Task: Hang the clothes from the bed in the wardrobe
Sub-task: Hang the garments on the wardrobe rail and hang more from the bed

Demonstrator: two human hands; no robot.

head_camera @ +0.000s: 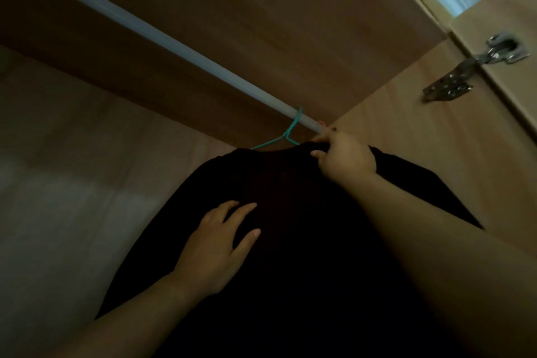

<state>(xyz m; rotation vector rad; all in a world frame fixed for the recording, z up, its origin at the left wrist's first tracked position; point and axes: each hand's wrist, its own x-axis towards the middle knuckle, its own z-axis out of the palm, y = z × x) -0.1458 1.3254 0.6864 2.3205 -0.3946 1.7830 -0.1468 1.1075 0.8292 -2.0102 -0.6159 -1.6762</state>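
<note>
I look up into the wardrobe. A dark garment (290,241) hangs from a teal wire hanger (286,134) whose hook sits over the grey rail (145,29) near its right end. My right hand (345,155) pinches the garment's top edge just below the rail. My left hand (218,244) lies flat on the garment's front with its fingers spread. An orange hook (321,123) shows on the rail just past the teal one; whatever hangs from it is hidden.
The wardrobe's wooden side panel (421,131) stands close on the right, with a metal door hinge (470,70) above. A wooden shelf (261,23) runs over the rail. The pale back wall (72,183) fills the left.
</note>
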